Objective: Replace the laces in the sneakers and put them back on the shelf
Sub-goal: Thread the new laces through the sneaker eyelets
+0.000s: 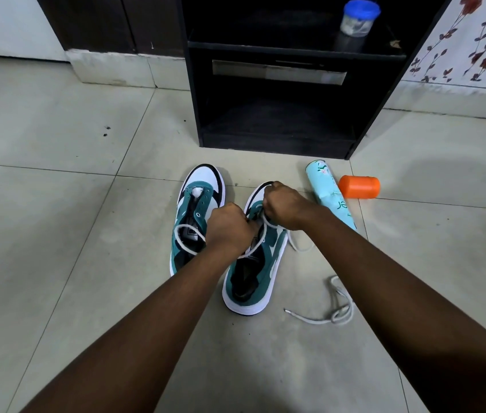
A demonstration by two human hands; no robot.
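Both hands, left hand (229,225) and right hand (286,205), are pinching the white lace (261,238) with closed fingers, threading the right sneaker (253,263) steadied on the floor (86,204).

The floor (57,204) is made of big pale grey tiles with thin dark lines between them and a few small black spots on the far left. A black wooden cabinet (280,93) stands at the far side. White wallpaper with red flowers (474,43) covers the far right wall.
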